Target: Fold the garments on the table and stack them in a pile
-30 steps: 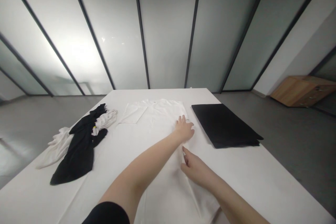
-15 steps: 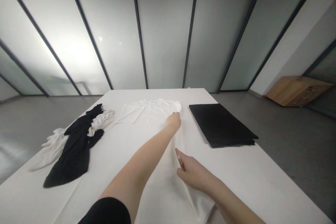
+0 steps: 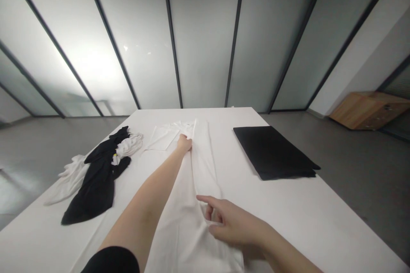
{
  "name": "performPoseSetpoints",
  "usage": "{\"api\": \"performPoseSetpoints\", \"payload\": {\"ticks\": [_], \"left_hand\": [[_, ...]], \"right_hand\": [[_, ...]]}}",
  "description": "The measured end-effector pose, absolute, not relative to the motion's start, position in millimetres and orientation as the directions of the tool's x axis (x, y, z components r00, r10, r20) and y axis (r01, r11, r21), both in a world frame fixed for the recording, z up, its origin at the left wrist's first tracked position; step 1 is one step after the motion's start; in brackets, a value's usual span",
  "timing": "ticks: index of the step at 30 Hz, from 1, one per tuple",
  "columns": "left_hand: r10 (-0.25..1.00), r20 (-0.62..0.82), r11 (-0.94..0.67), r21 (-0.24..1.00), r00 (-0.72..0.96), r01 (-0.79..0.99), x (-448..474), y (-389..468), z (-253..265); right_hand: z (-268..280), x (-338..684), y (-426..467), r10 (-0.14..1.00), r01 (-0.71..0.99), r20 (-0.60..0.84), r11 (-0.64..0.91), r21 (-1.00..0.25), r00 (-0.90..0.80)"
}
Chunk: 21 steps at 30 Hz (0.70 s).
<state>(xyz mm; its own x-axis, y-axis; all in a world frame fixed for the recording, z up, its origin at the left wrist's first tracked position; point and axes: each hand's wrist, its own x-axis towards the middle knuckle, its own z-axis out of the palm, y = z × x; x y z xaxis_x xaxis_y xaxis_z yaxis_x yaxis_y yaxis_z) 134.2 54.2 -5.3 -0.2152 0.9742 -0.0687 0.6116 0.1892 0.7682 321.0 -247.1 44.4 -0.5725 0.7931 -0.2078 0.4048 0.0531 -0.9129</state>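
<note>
- The left hand (image 3: 185, 143), the farther one, is closed on an edge of the white shirt (image 3: 183, 198) at mid-table.
- The right hand (image 3: 232, 220), nearer, has its index finger outstretched and the others curled against the cloth; how firmly it grips, I cannot tell.
- The shirt's right side is turned over leftward in a long strip, rumpled by the right hand; its left side lies spread, sleeve flat and unfolded.
- Tabletop separates the shirt from the black stack (image 3: 275, 153), which sits by the right edge of the table (image 3: 297, 226).
- Leftward, a black garment (image 3: 94, 196) and crumpled white cloth (image 3: 130, 145) crowd the left edge.
- The shirt stops short of the far edge; its near end runs out of view.
</note>
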Motion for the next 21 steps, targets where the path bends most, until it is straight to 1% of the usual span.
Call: {"api": "performPoseSetpoints", "payload": {"ticks": [2,5,8,12,14,16,18,20,21], "left_hand": [[0.979,-0.092,0.184,0.771,-0.180,0.610,131,53,-7],[0.987,-0.073,0.146,0.770,-0.143,0.621,133,52,-9],[0.992,-0.028,0.099,0.770,-0.122,0.630,138,54,-7],[0.993,0.026,0.050,0.789,-0.113,0.612,134,62,-3],[0.993,0.037,0.041,0.792,-0.114,0.609,126,64,-3],[0.994,0.032,0.037,0.785,-0.101,0.618,117,63,-6],[0.997,0.021,0.032,0.774,-0.076,0.632,108,61,-11],[0.998,0.015,0.023,0.766,-0.054,0.642,101,59,-16],[0.999,0.016,0.018,0.764,-0.047,0.645,99,59,-18]], "right_hand": [[45,317,-249,0.762,0.394,-0.244,0.016,-0.919,-0.600],[41,309,-250,0.732,0.358,-0.249,-0.007,-0.934,-0.635],[33,302,-250,0.748,0.279,-0.177,0.011,-0.960,-0.639],[19,295,-252,0.776,0.059,-0.047,-0.012,-0.998,-0.629],[15,291,-254,0.768,-0.006,-0.010,-0.018,-1.000,-0.640],[15,287,-258,0.736,0.037,-0.028,-0.004,-0.999,-0.677],[17,283,-261,0.696,0.163,-0.077,0.058,-0.985,-0.714],[19,280,-264,0.673,0.301,-0.071,0.232,-0.925,-0.737],[18,278,-264,0.666,0.359,-0.046,0.341,-0.869,-0.745]]}}
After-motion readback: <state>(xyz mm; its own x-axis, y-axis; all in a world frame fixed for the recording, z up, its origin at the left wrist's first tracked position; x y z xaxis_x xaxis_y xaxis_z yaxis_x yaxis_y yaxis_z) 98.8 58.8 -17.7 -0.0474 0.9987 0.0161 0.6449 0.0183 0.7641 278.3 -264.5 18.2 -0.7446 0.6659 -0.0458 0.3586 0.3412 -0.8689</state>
